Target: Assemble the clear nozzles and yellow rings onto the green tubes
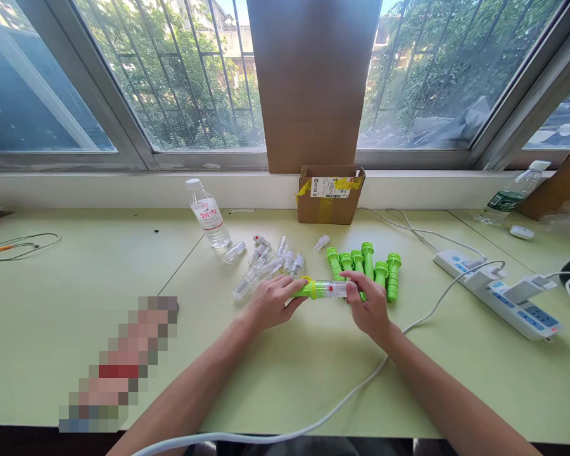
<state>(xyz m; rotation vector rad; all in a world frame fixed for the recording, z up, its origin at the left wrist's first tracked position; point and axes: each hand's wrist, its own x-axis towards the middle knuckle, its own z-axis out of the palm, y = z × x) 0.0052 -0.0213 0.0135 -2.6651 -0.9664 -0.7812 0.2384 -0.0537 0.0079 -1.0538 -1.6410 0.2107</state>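
My left hand (274,301) is closed on the green end of a small toy flashlight (329,289). It has a green body, a yellow ring and a clear ribbed tube with a red spot inside. Around the far right end of that tube, the fingers of my right hand (371,308) are closed. The toy lies level between both hands, above the table. Just behind my left hand is a heap of clear plastic tubes (253,273), some with white parts inside. Several green handles (368,258) stand or lie in a group behind my right hand, which partly hides them.
A water bottle (209,215) and a cardboard box (327,209) stand along the back. One small clear piece (322,242) lies alone. On the right is a power strip (498,294) with plugs; a white cable (346,399) crosses the front. Another bottle (513,193) leans back right.
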